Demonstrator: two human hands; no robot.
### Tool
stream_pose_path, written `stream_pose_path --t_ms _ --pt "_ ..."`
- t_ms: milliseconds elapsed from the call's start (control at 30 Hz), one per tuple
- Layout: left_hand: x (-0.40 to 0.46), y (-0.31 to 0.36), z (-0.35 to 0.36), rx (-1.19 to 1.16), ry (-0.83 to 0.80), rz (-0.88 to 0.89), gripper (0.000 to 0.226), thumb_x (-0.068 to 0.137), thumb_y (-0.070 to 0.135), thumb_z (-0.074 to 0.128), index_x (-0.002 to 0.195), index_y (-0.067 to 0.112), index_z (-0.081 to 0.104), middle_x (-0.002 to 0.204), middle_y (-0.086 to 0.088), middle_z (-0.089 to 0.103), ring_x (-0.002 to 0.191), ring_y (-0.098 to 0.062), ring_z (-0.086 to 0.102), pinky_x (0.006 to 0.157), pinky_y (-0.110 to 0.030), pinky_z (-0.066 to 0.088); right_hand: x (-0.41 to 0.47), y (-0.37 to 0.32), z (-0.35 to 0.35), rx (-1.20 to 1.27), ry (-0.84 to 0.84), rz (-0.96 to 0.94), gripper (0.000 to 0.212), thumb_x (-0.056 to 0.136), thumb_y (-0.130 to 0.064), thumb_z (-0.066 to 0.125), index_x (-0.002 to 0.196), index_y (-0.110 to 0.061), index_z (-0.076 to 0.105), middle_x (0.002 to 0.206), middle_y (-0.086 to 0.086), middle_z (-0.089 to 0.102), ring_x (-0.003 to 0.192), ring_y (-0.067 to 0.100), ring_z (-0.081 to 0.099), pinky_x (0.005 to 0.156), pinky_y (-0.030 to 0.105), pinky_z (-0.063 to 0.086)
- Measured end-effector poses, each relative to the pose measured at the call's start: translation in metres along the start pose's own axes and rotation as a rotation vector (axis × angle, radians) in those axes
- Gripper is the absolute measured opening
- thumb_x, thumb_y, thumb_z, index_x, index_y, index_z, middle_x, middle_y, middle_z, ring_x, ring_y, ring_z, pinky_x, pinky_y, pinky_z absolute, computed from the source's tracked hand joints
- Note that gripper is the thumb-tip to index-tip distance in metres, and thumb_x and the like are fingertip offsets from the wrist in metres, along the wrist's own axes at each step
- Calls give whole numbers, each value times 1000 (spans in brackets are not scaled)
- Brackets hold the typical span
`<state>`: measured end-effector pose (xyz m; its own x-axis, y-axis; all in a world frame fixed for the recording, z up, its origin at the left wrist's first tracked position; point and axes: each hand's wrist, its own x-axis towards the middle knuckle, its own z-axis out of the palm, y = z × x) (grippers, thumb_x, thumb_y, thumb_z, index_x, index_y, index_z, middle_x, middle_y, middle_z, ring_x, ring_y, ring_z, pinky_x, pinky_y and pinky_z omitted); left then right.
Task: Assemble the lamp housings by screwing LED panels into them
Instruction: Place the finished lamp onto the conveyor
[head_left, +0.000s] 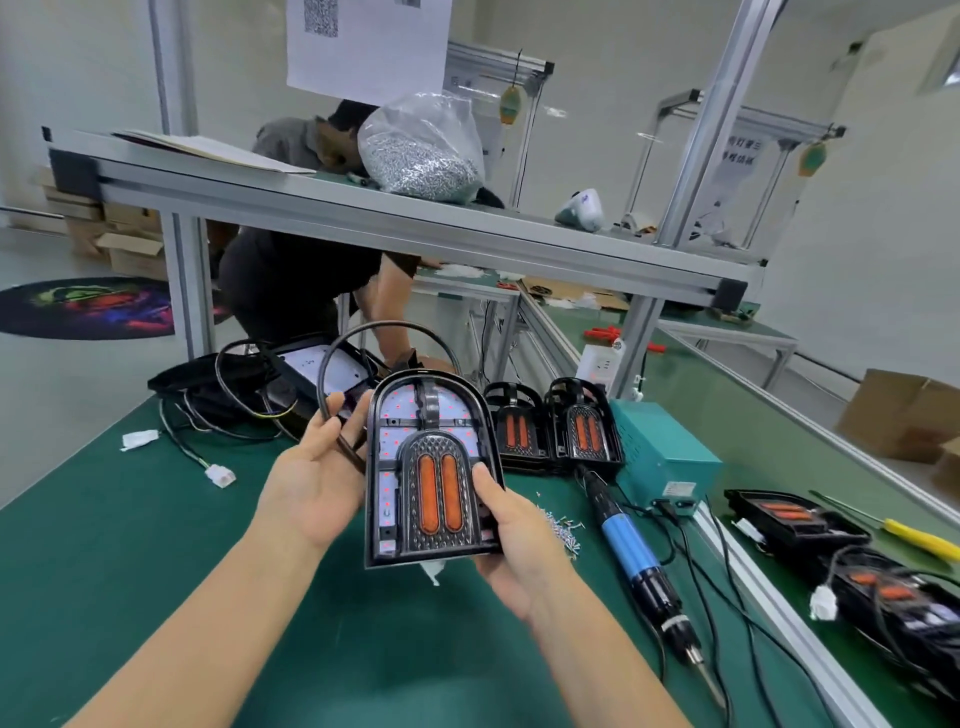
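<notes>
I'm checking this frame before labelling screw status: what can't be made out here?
- Black arched lamp housing, head view: screw heads too small; its back faces away.
- Left hand: fingertips hidden behind the housing.
- Blue electric screwdriver: bit tip blurred.
- Black lamp stack: cut by the right edge.

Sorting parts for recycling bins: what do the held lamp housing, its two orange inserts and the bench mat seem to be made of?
Lamp housing: likely moulded black plastic, semi-gloss, with crisp ribs and a textured pattern. Orange inserts: apparently translucent plastic lenses, glossy. Bench mat: probably rubber or vinyl, matte green, smooth and seamless.
</notes>
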<state>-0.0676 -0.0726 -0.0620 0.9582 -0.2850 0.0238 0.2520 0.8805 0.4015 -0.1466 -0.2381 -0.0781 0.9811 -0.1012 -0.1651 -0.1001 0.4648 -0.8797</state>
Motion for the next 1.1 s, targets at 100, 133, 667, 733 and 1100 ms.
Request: stream_pose_path --t_ms 100,133,667,733,1100 --pt "0 -4 3 44 7 -12 31 101 13 30 94 20 59 79 -2 74 73 -16 72 60 -33 60 -4 2 0 -45 -9 44 40 92 -33 59 113 0 68 96 13 73 75 21 68 71 34 56" --pt "0 -5 6 53 17 -14 31 102 13 30 95 21 59 79 -2 73 72 -15 72 60 -32 60 -6 3 0 -58 -19 66 48 88 -37 60 118 1 65 96 14 71 75 24 66 70 37 53" --pt "5 -60 42 420 10 -484 47 99 39 37 108 1 63 97 -21 69 80 -34 67 84 -47 48 -59 -20 -37 -178 -69 -19 53 73 -15 80 121 -2 62 101 10 73 82 20 70 66 33 58" --pt "8 -72 49 452 -20 -518 51 100 40 35 100 0 66 92 -22 70 76 -34 68 82 -47 50 -67 -25 -45 -195 -18 -49 45 78 -13 74 120 -2 62 98 8 74 78 18 70 63 31 57" --pt "-7 -166 116 691 -434 -671 53 77 47 60 107 4 72 107 -23 69 83 -32 71 69 -44 59 -107 -56 -118 -114 275 -262 50 64 -23 78 110 -7 69 102 13 75 79 20 72 60 30 57"
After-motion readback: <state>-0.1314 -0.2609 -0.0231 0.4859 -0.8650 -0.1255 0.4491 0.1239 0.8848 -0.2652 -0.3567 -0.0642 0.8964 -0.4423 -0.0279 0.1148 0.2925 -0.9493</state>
